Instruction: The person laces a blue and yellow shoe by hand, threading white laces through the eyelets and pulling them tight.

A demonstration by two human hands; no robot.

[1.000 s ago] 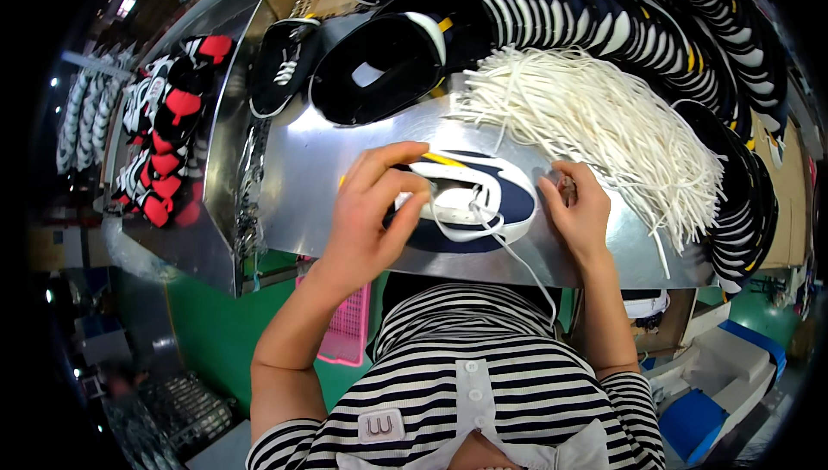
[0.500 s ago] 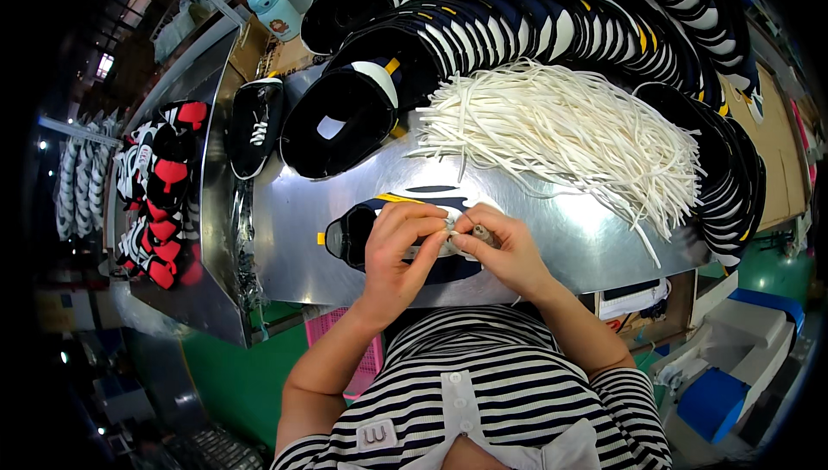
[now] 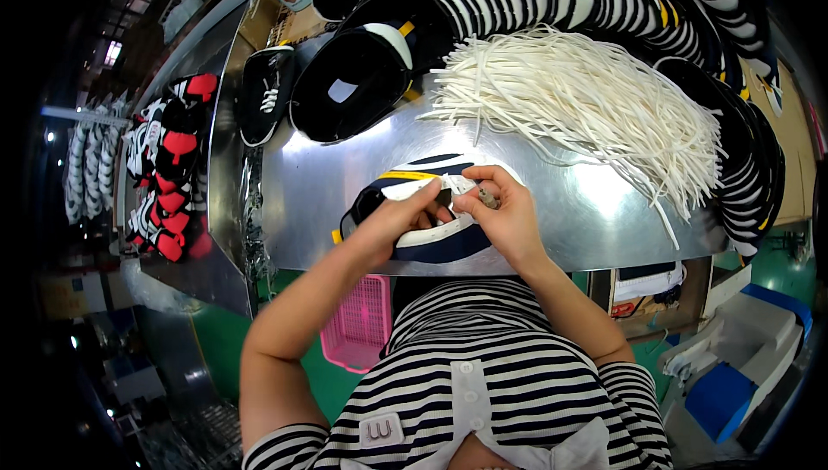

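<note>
A navy and white shoe upper [image 3: 444, 244] with a yellow stripe lies on its side on the metal table, just in front of me. My left hand [image 3: 398, 218] grips it near the lacing area, its fingertips partly inside the opening. Pinched in my right hand [image 3: 507, 216] is a small tool with a short greyish-brown handle [image 3: 489, 199]; its working end is hidden by my fingers. White lace [image 3: 457, 184] shows at the eyelets between both hands. Beyond them spreads a big heap of white laces [image 3: 578, 116].
Rows of nested dark shoe uppers [image 3: 517, 4] line the back and right of the metal table [image 3: 310, 211]. A laced black shoe [image 3: 266, 95] lies at the left. Red and black uppers [image 3: 177, 147] stand farther left. Below the table edge is a pink basket [image 3: 358, 323].
My left hand has moved away from the right fingertips, down and left onto the shoe upper, its fingers entering the opening. My right hand stays near the eyelets with the tool. The view has shifted slightly.
</note>
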